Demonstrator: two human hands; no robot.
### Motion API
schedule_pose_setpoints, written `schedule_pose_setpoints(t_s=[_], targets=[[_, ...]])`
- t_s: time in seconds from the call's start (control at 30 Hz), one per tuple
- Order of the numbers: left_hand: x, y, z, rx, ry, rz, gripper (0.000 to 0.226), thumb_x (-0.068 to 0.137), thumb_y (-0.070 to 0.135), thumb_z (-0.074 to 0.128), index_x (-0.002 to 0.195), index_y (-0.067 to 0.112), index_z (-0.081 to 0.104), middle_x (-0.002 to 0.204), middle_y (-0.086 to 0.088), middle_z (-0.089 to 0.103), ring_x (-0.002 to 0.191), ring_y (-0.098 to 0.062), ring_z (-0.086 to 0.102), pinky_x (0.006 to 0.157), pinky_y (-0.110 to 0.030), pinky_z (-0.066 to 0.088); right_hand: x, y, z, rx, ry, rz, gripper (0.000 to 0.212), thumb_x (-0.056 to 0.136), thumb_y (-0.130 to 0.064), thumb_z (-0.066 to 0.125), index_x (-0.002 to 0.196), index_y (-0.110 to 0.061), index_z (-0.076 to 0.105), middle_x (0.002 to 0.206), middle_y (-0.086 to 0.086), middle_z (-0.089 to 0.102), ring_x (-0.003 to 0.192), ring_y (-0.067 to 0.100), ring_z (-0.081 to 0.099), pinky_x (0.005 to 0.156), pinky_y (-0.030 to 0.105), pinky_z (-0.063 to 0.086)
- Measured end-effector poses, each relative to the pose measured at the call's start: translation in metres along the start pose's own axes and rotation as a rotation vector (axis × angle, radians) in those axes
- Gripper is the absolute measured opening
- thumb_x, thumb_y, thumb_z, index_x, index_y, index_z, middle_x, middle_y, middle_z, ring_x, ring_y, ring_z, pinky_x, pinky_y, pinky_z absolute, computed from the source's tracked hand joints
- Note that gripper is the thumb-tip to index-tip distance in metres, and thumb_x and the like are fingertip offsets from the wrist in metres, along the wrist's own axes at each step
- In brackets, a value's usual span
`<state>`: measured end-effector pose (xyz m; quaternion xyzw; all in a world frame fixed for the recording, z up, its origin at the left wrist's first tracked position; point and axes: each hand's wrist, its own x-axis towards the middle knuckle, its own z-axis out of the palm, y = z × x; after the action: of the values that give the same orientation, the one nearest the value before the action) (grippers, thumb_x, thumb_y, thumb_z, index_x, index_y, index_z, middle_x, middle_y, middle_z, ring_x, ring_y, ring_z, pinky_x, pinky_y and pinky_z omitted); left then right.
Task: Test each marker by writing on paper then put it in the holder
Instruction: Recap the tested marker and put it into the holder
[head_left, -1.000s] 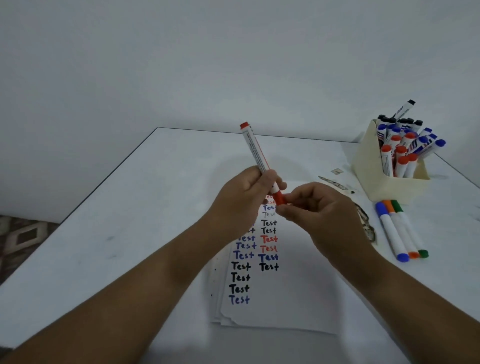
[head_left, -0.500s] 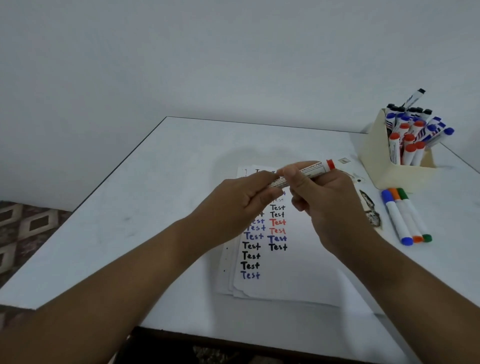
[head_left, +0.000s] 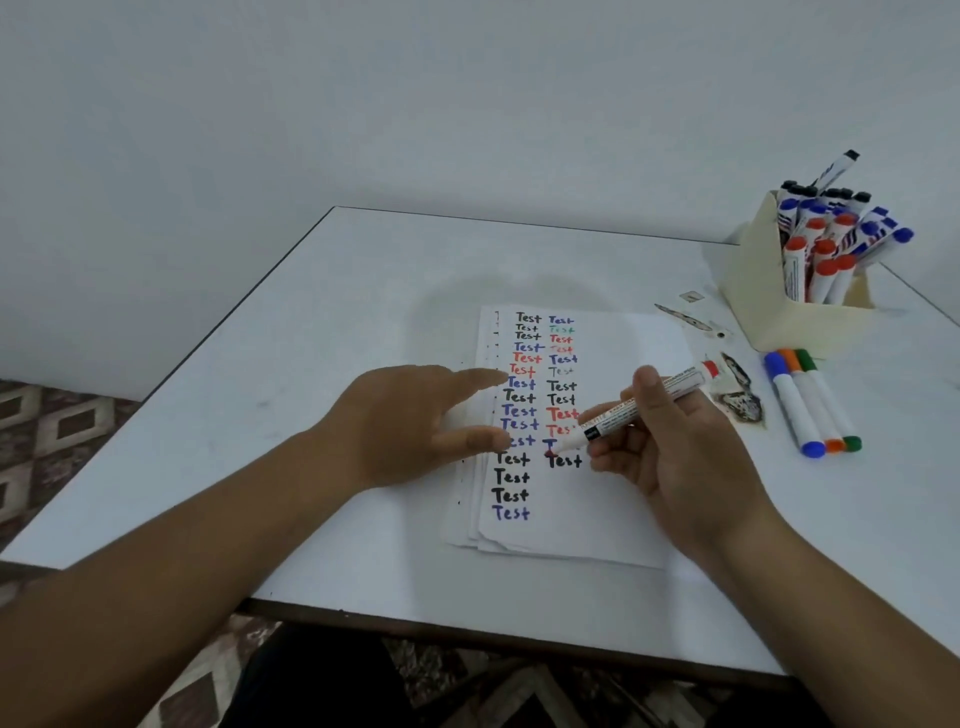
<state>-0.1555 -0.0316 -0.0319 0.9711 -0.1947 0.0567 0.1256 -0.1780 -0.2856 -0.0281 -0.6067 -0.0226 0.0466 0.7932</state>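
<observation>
right hand (head_left: 670, 457) holding red marker (head_left: 641, 405) over paper (head_left: 597, 509), left hand (head_left: 400, 421) pressing sheet

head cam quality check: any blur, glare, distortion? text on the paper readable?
Head view: soft, even light, no glare; faint shadows under both hands. Wide-angle bend shows in the table edges. "Test" rows on the paper read clearly. Left hand is slightly soft, right hand and red marker fairly sharp. The marker's label is unreadable.

A white desk (head_left: 322, 322) fills the middle of the frame against a plain pale wall (head_left: 415, 104). Patterned floor tiles (head_left: 47, 431) show at the left edge and along the bottom. Peeled, dark-mottled patches (head_left: 740, 400) mar the desk's right side.
</observation>
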Motion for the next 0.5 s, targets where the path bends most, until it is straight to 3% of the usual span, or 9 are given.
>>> schedule_pose_setpoints(t_s=[0.1, 0.2, 0.37, 0.5], targets=[[-0.001, 0.001, 0.003, 0.077, -0.01, -0.011, 0.076, 0.072, 0.092, 0.025, 0.14, 0.06, 0.037, 0.076, 0.017, 0.046, 0.077, -0.005, 0.048, 0.068, -0.027, 0.037, -0.002, 0.003, -0.002, -0.099, -0.028, -0.056, 0.046, 0.069, -0.027, 0.08, 0.094, 0.003, 0.056, 0.08, 0.021, 0.072, 0.07, 0.03, 0.069, 0.064, 0.032, 0.058], [-0.001, 0.001, 0.006, 0.085, -0.007, -0.022, 0.073, 0.07, 0.094, 0.027, 0.133, 0.064, 0.045, 0.076, 0.016, 0.046, 0.078, -0.004, 0.049, 0.069, -0.026, 0.036, -0.006, 0.005, -0.003, -0.268, 0.0, -0.125, 0.029, 0.075, -0.006, 0.082, 0.09, 0.002, 0.059, 0.074, 0.018, 0.069, 0.066, 0.031, 0.066, 0.066, 0.037, 0.058], [-0.002, 0.001, 0.007, 0.079, -0.003, -0.04, 0.072, 0.069, 0.094, 0.028, 0.132, 0.064, 0.047, 0.077, 0.015, 0.048, 0.077, -0.005, 0.05, 0.067, -0.026, 0.037, -0.012, 0.007, -0.002, -0.514, 0.008, -0.129, 0.016, 0.082, -0.014, 0.081, 0.082, -0.012, 0.065, 0.07, 0.01, 0.07, 0.066, 0.029, 0.069, 0.074, 0.047, 0.06], [-0.002, 0.001, 0.007, 0.091, -0.012, -0.044, 0.072, 0.069, 0.094, 0.028, 0.132, 0.064, 0.047, 0.077, 0.015, 0.047, 0.075, -0.005, 0.048, 0.064, -0.027, 0.034, -0.013, 0.005, 0.0, -0.563, -0.003, -0.137, 0.016, 0.083, -0.016, 0.08, 0.081, -0.013, 0.065, 0.071, 0.01, 0.07, 0.067, 0.027, 0.069, 0.072, 0.044, 0.06]])
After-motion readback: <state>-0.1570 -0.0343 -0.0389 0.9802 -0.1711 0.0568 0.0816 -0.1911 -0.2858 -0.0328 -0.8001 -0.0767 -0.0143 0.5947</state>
